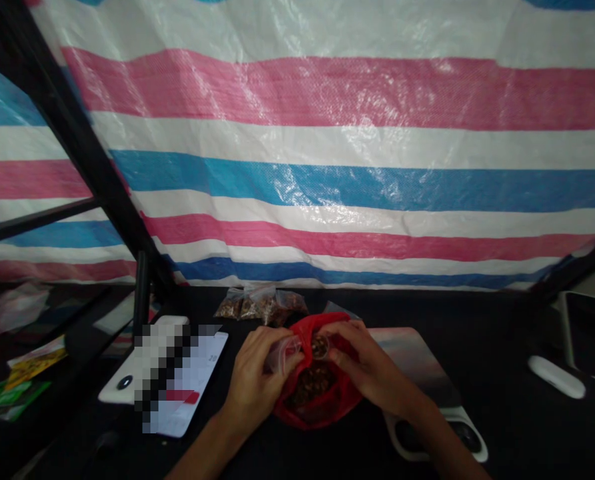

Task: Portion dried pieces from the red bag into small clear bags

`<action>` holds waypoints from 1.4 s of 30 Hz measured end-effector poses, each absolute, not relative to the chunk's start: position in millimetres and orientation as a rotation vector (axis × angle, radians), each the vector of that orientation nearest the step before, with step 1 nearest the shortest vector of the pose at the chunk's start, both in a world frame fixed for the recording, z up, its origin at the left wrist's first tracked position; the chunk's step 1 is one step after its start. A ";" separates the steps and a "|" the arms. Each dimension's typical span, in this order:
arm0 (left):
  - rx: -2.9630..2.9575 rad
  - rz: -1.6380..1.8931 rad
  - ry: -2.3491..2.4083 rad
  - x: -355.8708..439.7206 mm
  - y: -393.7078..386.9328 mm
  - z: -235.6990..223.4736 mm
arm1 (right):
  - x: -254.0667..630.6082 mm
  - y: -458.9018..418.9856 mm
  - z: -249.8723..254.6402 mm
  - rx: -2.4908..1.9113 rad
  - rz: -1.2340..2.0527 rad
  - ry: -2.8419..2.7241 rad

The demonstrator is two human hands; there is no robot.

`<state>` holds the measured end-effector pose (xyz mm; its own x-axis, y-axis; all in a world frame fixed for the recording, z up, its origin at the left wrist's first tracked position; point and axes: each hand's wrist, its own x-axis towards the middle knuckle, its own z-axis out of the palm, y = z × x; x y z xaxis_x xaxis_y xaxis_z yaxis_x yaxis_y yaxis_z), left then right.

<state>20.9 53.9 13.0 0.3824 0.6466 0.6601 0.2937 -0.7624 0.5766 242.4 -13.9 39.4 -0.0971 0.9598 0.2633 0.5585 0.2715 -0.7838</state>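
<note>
A red plastic bag (312, 419) stands with its mouth spread open, loose brown bits (311, 387) inside. At its left rim my left hand (257, 367) pinches a small clear plastic bag (277, 357) between thumb and fingers. Over the right side of the opening, my right hand (360, 360) grips a small round clear cup (320, 347) with brown bits in it. The cup is close to the left fingers; whether it touches the clear bag cannot be made out. Behind the hands lie several filled clear bags (262, 305) of similar brown bits.
Right of the red bag lies a flat, shiny-topped device (412, 363) with a white edge. To the left are a white device (122, 382) and a pale sheet (177, 417), partly pixelated. A white oval case (556, 377) lies right. Black frame bars (77, 147) and striped sheeting (352, 187) stand around.
</note>
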 end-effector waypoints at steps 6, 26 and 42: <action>2.239 1.190 0.961 20.7 56.0 4.5 | 237.5 -15.6 42.6 -1.229 0.810 -1.632; 2.252 1.007 0.962 25.9 47.3 7.8 | 199.2 -21.3 37.2 -1.250 0.354 -1.904; 2.191 0.931 1.003 28.8 45.9 9.8 | 199.3 -22.4 37.2 -1.323 0.258 -2.000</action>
<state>28.8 45.9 9.8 0.4811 0.7996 0.3593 0.4181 -0.5695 0.7077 199.3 -22.4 37.2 -0.2199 0.8651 0.4509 0.7225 0.4550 -0.5205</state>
